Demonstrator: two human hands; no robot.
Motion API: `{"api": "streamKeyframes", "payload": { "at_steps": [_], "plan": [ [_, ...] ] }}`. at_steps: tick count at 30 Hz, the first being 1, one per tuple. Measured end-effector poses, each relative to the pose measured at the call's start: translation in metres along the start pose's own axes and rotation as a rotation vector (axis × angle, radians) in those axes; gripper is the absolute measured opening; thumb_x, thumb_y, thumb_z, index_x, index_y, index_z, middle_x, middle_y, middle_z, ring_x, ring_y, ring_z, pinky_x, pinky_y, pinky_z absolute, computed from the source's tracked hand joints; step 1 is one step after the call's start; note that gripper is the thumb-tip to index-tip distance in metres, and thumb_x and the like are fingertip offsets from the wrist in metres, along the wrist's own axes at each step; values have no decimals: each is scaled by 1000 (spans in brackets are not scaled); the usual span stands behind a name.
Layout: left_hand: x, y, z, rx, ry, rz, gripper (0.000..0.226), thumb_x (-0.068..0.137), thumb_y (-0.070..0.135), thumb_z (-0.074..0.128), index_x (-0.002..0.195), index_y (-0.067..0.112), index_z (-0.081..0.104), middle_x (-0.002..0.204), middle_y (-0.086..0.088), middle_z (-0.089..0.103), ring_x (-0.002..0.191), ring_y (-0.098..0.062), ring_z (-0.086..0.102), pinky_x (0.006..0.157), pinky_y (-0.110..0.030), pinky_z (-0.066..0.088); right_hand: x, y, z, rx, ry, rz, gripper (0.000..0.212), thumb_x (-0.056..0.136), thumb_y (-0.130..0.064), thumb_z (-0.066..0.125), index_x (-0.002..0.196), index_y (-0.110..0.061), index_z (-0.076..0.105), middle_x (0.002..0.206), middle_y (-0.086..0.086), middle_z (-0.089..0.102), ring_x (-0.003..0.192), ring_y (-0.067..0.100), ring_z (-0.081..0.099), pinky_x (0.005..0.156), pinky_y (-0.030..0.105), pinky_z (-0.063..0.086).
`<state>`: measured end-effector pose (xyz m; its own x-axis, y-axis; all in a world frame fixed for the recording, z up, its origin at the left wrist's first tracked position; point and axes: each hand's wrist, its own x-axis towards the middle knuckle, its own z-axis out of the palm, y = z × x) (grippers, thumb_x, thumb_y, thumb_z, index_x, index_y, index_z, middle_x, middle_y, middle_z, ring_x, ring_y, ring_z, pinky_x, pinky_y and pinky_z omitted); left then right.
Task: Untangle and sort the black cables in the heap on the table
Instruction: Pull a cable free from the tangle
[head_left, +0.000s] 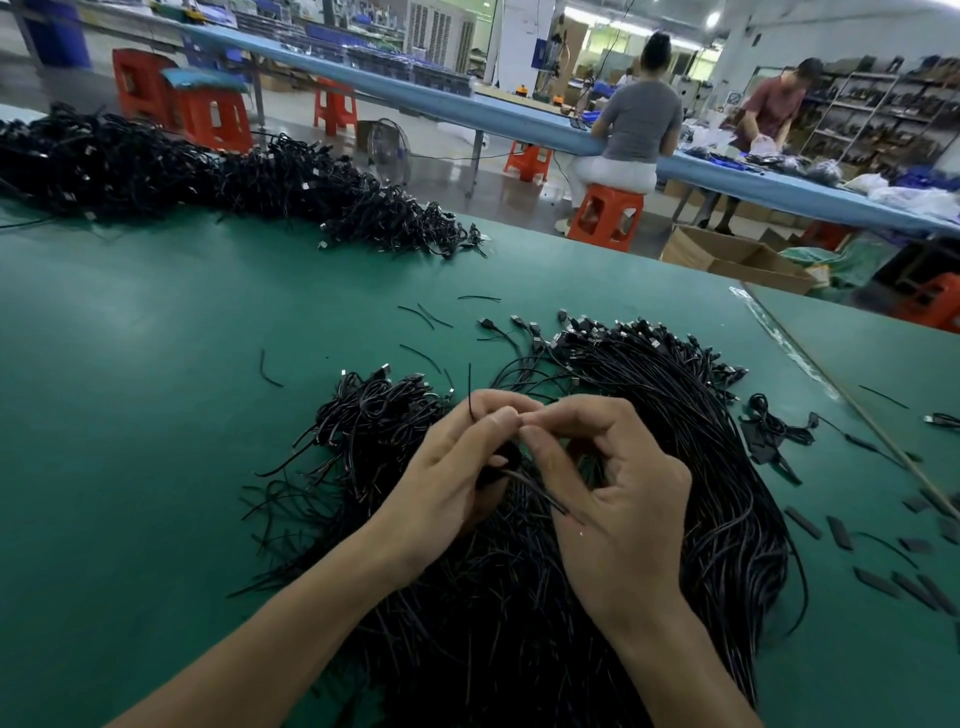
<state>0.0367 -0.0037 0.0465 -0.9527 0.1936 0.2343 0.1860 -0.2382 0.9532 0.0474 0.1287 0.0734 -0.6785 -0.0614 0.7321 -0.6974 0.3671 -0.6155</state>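
A large heap of black cables (675, 441) with USB plugs lies on the green table (156, 389) in front of me, fanning out to the right. A smaller tangled clump (374, 410) sits to its left. My left hand (457, 478) and my right hand (613, 493) meet above the heap. Both pinch a thin black tie wire (470, 400) whose free end sticks up over my left fingers. My left palm also holds a small bundle of cables (535, 488) that runs under my right thumb.
A long pile of black cables (208, 176) lies along the table's far edge. Loose tie wires (426, 314) are scattered mid-table, and flat black pieces (841, 530) lie at the right. Beyond are orange stools, cardboard boxes, a blue bench and two people.
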Motion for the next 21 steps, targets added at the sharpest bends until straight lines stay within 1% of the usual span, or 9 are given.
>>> {"api": "streamKeyframes", "payload": {
  "at_steps": [4,6,8,9,11,14,17,19,21],
  "plan": [
    [2,3,-1,-59,109,94,41,102,40,37,91,25,74,47,10,39,38,-4,27,40,-15,25,0,2,-3,-97,-80,-46,22,82,4,76,95,-11,67,93,-18,69,86,-4,67,76,8,48],
    [3,2,-1,-66,176,110,46,103,43,40,91,18,76,45,5,31,37,-7,24,41,-16,23,-2,3,-3,-128,-86,-50,22,82,2,76,96,-12,67,91,-14,70,87,-4,66,76,7,48],
    [2,-1,0,-52,213,138,48,100,37,37,96,9,76,48,3,40,39,-8,33,40,-17,29,-2,3,-2,-121,-52,12,21,84,-3,76,97,-17,67,87,-18,69,85,-3,66,74,7,47],
    [1,-2,1,-36,227,165,48,102,32,34,100,6,75,54,3,52,45,-8,46,44,-15,36,-1,3,-1,-95,-41,78,20,85,-7,75,96,-21,66,85,-18,69,84,-2,67,72,7,47],
    [0,-4,3,7,248,227,44,108,18,30,105,4,72,84,4,73,77,-2,67,66,-11,49,1,3,0,-8,-93,249,16,86,-14,75,92,-26,67,83,-16,70,80,3,68,69,12,50],
    [-1,-5,3,46,284,262,39,102,24,35,105,13,73,103,-3,75,101,-19,69,87,-35,55,3,4,0,120,-230,419,7,89,-19,73,85,-25,71,77,-7,73,71,9,70,66,24,56],
    [-3,-6,2,50,286,290,43,97,35,37,101,17,76,93,-12,75,90,-35,71,80,-54,56,6,2,0,227,-291,513,5,89,-18,72,84,-18,71,76,1,73,69,12,69,65,27,56],
    [-4,-4,2,24,270,315,43,98,33,37,100,18,77,85,-17,74,79,-36,70,68,-46,58,6,1,-1,298,-326,596,5,90,-16,70,86,-15,72,78,6,74,71,15,67,68,32,56],
    [-4,-5,1,23,263,348,43,100,31,35,102,17,76,83,-17,73,72,-30,70,63,-34,57,7,0,-2,377,-342,648,8,91,-13,68,84,-14,72,75,5,73,69,14,65,65,25,54]
  ]
}}
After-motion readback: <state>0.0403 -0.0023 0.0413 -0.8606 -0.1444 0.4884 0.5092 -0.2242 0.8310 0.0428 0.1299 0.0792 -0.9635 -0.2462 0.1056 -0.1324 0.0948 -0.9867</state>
